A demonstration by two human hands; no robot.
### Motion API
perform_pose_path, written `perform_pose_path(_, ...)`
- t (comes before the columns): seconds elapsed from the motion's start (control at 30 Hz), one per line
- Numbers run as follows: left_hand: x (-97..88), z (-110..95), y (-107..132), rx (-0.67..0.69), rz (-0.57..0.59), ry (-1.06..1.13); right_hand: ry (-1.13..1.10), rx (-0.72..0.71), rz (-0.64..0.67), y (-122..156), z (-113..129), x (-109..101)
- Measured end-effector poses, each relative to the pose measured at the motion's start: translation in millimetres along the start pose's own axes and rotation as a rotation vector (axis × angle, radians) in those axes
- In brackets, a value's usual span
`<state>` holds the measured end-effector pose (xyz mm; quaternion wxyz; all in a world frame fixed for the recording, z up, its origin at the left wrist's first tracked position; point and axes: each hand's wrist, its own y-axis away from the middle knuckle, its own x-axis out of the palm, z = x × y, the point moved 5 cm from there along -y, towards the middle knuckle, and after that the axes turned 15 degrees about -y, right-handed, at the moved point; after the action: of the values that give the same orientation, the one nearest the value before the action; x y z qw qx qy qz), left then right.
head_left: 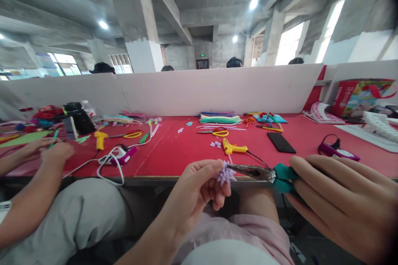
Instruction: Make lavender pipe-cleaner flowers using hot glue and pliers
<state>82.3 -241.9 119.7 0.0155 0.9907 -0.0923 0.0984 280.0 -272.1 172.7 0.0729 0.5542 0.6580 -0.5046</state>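
Note:
Between the thumb and fingers of my left hand (200, 188) is a spiky lilac flower (225, 175), held just off the table's front edge. My right hand (345, 192) grips the green handles of a pair of long-nose pliers (258, 171). The plier tips reach the flower's upper edge, close to my left thumb; whether they pinch a petal I cannot make out. Just beyond, a yellow hot glue gun (234, 147) lies on the red table (174, 153), beside small lilac pieces (215, 144).
Yellow-handled scissors (214, 132) and bundled pipe cleaners (220, 119) lie farther back. A black phone (281, 143) and a purple power strip (338, 151) are on the right. At left, a co-worker's hands (56, 147) work near another glue gun (100, 139) and white cable (108, 161). A white partition (214, 91) stands behind.

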Motion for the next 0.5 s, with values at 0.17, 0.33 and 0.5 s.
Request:
perform_pose_path(0.17,1.6,5.1,0.4,-0.079,0.021,0.094,0.026,-0.024,-0.028,6.3,1.0,0.8)
perform_pose_path(0.33,4.8,5.6,1.8,-0.148,0.050,0.126,0.028,-0.022,-0.013,10.6,1.5,1.8)
perform_pose_path(0.5,5.0,4.3,3.5,-0.141,0.080,0.158,0.040,-0.017,-0.008,9.4,1.6,0.4)
